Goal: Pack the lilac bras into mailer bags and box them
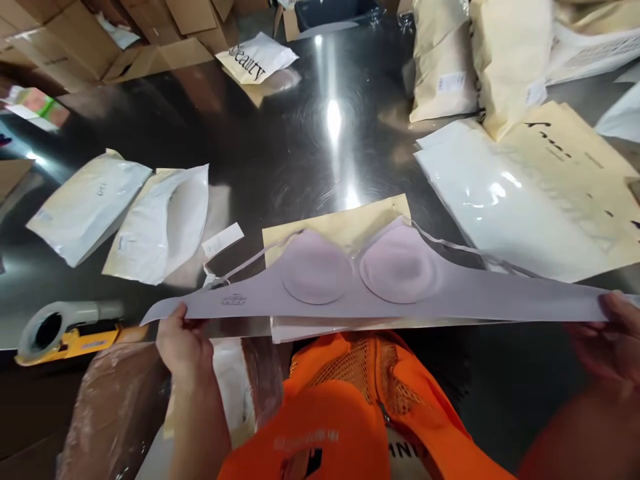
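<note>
A pale lilac bra [400, 267] is stretched out flat across the front of the table, its cups facing up. My left hand [184, 340] pinches its left band near the printed mark. At the far right, my right hand [620, 333] grips the other band end, partly cut off by the frame's edge. Thin straps run from the cups toward both sides. A white tag [223, 241] lies by the left strap. Beneath the bra is a cream-coloured bag [320, 223], mostly covered by it.
Two white packets [90, 207] lie at left, above a tape dispenser [65, 333]. White and cream bags [500, 193] lie at right, with filled bags [445, 67] behind them. A "Beauty" bag [260, 59] and cardboard boxes [80, 40] are at the back.
</note>
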Demonstrator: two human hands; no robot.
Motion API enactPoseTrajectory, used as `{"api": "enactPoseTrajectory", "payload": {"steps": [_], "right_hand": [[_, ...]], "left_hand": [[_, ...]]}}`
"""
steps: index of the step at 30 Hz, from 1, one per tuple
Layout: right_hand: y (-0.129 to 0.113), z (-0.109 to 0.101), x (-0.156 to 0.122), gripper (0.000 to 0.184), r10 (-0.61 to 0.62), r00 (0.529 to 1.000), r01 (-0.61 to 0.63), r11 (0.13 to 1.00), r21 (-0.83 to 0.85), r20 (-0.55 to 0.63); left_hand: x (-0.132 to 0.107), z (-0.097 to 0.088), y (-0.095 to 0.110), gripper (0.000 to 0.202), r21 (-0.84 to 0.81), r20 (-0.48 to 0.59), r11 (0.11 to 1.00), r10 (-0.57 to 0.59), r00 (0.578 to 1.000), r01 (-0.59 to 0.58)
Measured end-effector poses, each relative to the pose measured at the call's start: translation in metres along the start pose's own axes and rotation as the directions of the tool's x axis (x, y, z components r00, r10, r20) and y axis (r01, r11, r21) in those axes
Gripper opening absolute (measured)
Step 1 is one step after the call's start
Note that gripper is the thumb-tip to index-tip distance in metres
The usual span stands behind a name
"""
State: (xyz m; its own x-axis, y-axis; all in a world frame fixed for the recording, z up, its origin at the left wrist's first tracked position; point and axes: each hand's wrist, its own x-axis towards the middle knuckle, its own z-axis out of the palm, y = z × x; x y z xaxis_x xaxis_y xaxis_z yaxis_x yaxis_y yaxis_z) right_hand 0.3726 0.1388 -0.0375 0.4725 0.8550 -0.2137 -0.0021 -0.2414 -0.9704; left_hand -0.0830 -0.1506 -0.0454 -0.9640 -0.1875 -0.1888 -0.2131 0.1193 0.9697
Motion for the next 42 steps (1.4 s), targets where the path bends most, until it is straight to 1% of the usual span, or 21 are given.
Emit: {"api": "enactPoseTrajectory", "payload": {"steps": [3, 5, 6, 8, 10, 11, 12, 14, 16, 17, 20, 21, 24, 25, 27, 29, 30, 34, 36, 40, 42], "right_hand": [[-0.008, 0.003, -0.006, 0.037, -0.054, 0.998, 0.052, 0.996, 0.075, 0.019], [-0.013, 0.005, -0.012, 0.034, -0.071, 0.997, 0.071, 0.994, 0.085, -0.007], [-0.016, 0.006, -0.015, 0.034, -0.076, 0.997, 0.077, 0.992, 0.099, -0.013], [-0.021, 0.008, -0.020, 0.036, -0.079, 0.997, 0.078, 0.988, 0.133, -0.001], [-0.027, 0.012, -0.029, 0.037, -0.103, 0.995, 0.099, 0.981, 0.169, 0.012], [-0.030, 0.014, -0.035, 0.039, -0.130, 0.991, 0.126, 0.975, 0.183, 0.011], [-0.034, 0.018, -0.043, 0.040, -0.162, 0.987, 0.158, 0.970, 0.187, 0.008], [-0.041, 0.028, -0.064, 0.043, -0.238, 0.971, 0.232, 0.957, 0.175, 0.015], [-0.047, 0.038, -0.092, 0.041, -0.301, 0.935, 0.284, 0.952, 0.114, 0.189], [-0.049, 0.042, -0.105, 0.038, -0.296, 0.872, 0.293, 0.954, 0.068, 0.389], [-0.054, 0.050, -0.130, 0.033, -0.168, 0.462, 0.342, 0.940, 0.000, 0.871], [-0.055, 0.052, -0.132, 0.033, -0.178, 0.401, 0.378, 0.926, 0.015, 0.899], [-0.055, 0.066, -0.118, 0.032, -0.367, 0.446, 0.616, 0.787, 0.017, 0.817], [-0.054, 0.076, -0.111, 0.033, -0.393, 0.388, 0.713, 0.701, -0.001, 0.834], [-0.049, 0.101, -0.102, 0.040, -0.317, 0.162, 0.861, 0.508, 0.023, 0.934], [-0.038, 0.132, -0.103, 0.049, -0.163, -0.037, 0.940, 0.329, 0.089, 0.986], [-0.031, 0.148, -0.107, 0.052, -0.084, -0.084, 0.963, 0.248, 0.103, 0.993], [-0.003, 0.192, -0.135, 0.042, 0.182, -0.044, 0.994, 0.110, 0.024, 0.982], [0.004, 0.199, -0.143, 0.037, 0.251, -0.067, 0.984, 0.179, 0.021, 0.966], [-0.008, 0.185, -0.130, 0.041, 0.207, -0.202, 0.927, 0.354, 0.119, 0.957], [-0.021, 0.170, -0.112, 0.047, 0.070, -0.160, 0.813, 0.575, 0.091, 0.985]], "left_hand": [[-0.031, 0.028, 0.021, 0.024, -0.161, -0.121, 0.946, 0.265, 0.957, -0.283], [-0.065, 0.050, 0.025, 0.016, -0.155, -0.068, 0.813, 0.558, 0.827, -0.561], [-0.085, 0.060, 0.023, 0.011, -0.127, 0.053, 0.696, 0.716, 0.696, -0.707], [-0.125, 0.077, 0.016, 0.021, -0.129, 0.440, 0.375, 0.851, 0.286, -0.918], [-0.160, 0.089, 0.006, 0.029, -0.234, 0.741, 0.115, 0.664, -0.101, -0.965], [-0.172, 0.092, 0.002, 0.029, -0.272, 0.809, 0.048, 0.552, -0.201, -0.961], [-0.180, 0.093, -0.002, 0.028, -0.276, 0.851, 0.019, 0.470, -0.235, -0.961], [-0.181, 0.089, -0.007, 0.029, -0.237, 0.900, 0.033, 0.384, -0.207, -0.971], [-0.168, 0.076, -0.008, 0.031, -0.190, 0.921, 0.080, 0.361, -0.149, -0.979], [-0.158, 0.068, -0.007, 0.032, -0.162, 0.926, 0.093, 0.358, -0.119, -0.982], [-0.124, 0.038, -0.005, 0.035, -0.062, 0.920, 0.101, 0.391, -0.017, -0.993], [-0.114, 0.027, -0.005, 0.035, -0.023, 0.910, 0.101, 0.415, 0.021, -0.995], [-0.090, 0.002, -0.008, 0.035, 0.097, 0.857, 0.103, 0.497, 0.135, -0.990], [-0.085, -0.004, -0.009, 0.035, 0.137, 0.837, 0.098, 0.520, 0.168, -0.986], [-0.078, -0.012, -0.013, 0.035, 0.194, 0.810, 0.087, 0.548, 0.209, -0.977], [-0.078, -0.013, -0.014, 0.035, 0.190, 0.808, 0.080, 0.554, 0.202, -0.979], [-0.079, -0.012, -0.014, 0.035, 0.167, 0.811, 0.081, 0.556, 0.184, -0.983], [-0.089, -0.005, -0.010, 0.033, 0.080, 0.795, 0.114, 0.592, 0.132, -0.990], [-0.094, -0.005, -0.010, 0.032, 0.072, 0.794, 0.130, 0.592, 0.136, -0.989], [-0.110, -0.008, -0.016, 0.031, 0.031, 0.844, 0.143, 0.526, 0.102, -0.989], [-0.119, -0.007, -0.024, 0.029, -0.027, 0.860, 0.139, 0.508, 0.048, -0.990]]}}
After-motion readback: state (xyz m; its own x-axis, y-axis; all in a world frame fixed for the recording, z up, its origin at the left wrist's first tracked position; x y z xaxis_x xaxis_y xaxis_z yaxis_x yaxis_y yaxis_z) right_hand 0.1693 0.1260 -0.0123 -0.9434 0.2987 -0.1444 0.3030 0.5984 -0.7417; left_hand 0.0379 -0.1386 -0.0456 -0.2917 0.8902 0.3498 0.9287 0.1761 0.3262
